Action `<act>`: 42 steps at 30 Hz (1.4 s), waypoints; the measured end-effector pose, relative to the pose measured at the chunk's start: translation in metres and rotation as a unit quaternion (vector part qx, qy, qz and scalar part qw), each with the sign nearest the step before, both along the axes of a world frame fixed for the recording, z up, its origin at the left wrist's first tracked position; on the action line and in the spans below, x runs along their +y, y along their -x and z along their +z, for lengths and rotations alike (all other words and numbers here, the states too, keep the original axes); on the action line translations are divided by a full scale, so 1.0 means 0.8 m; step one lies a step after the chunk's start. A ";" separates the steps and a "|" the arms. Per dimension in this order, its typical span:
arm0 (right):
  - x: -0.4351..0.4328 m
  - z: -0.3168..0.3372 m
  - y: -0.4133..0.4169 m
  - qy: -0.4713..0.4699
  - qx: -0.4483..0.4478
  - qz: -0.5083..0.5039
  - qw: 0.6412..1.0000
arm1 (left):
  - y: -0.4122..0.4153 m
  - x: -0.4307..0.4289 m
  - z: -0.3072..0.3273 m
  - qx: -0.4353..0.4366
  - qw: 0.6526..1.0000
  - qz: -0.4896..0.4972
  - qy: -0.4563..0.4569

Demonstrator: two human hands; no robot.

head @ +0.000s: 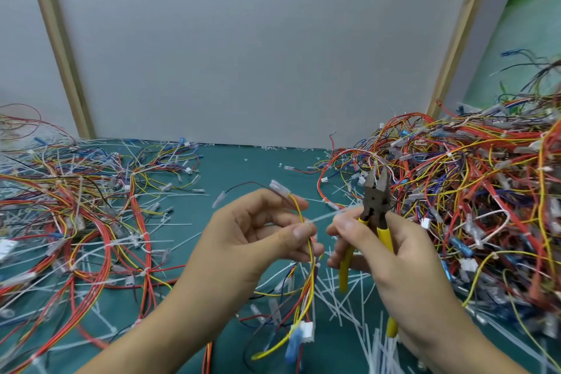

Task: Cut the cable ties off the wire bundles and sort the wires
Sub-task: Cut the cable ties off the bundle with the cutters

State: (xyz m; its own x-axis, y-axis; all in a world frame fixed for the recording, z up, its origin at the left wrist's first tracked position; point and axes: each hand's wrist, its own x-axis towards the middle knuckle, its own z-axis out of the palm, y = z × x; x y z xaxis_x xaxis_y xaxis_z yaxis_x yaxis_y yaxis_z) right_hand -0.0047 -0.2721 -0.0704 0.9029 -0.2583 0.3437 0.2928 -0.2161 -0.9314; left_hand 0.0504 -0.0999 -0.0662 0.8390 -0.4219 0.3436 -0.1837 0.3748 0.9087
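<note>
My left hand pinches a small wire bundle of yellow, red and blue wires that hangs down to white and blue connectors. A white cable tie sticks out from the bundle toward the right. My right hand grips yellow-handled cutters, jaws open and pointing up, and its thumb and fingertips also pinch the far end of the tie. Both hands are held above the green table.
A heap of tied wire bundles fills the right side. Spread-out wires lie on the left. Several cut white ties litter the table below my hands. A grey wall panel stands close behind.
</note>
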 end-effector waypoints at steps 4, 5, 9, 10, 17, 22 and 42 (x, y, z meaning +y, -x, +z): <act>-0.003 0.009 0.004 0.129 0.048 0.007 0.991 | -0.006 0.007 0.006 -0.020 0.999 0.046 0.021; -0.005 0.009 0.005 0.178 0.052 0.008 0.983 | -0.006 0.009 0.007 -0.031 0.998 0.050 0.016; -0.006 0.005 0.008 0.291 0.055 0.007 0.955 | -0.007 0.012 0.008 -0.067 0.997 0.042 -0.004; -0.005 0.004 0.009 0.313 0.052 0.005 0.948 | -0.007 0.012 0.007 -0.078 0.996 0.039 -0.010; -0.004 0.007 0.010 0.364 0.053 0.000 0.930 | -0.005 0.013 0.004 -0.113 0.993 0.032 -0.032; -0.003 0.006 0.011 0.371 0.047 -0.002 0.927 | -0.004 0.013 0.005 -0.123 0.991 0.027 -0.033; -0.004 0.003 0.010 0.378 0.046 -0.016 0.925 | 0.001 0.009 0.006 -0.122 0.991 0.027 -0.040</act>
State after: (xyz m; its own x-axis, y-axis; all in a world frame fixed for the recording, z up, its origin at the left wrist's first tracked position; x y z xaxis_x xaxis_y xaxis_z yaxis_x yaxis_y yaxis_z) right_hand -0.0129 -0.2752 -0.0677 0.9332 -0.0029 0.3593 0.2020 -0.8228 -0.5312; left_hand 0.0497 -0.0924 -0.0618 0.7574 -0.4124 0.5063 -0.4197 0.2866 0.8612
